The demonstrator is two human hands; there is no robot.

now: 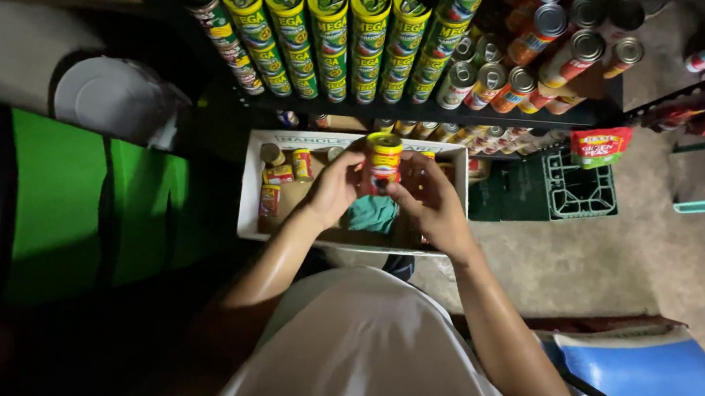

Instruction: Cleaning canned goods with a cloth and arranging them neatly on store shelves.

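The can (382,163) is red with a yellow top band. Below it lies a teal cloth (370,214) in a white cardboard box (250,183). Above the box, shelved cans (328,37) are green and yellow, with orange-red cans (539,58) beside them. Left of the box is a bright green panel (75,201); a dark green crate (581,189) is to the right.
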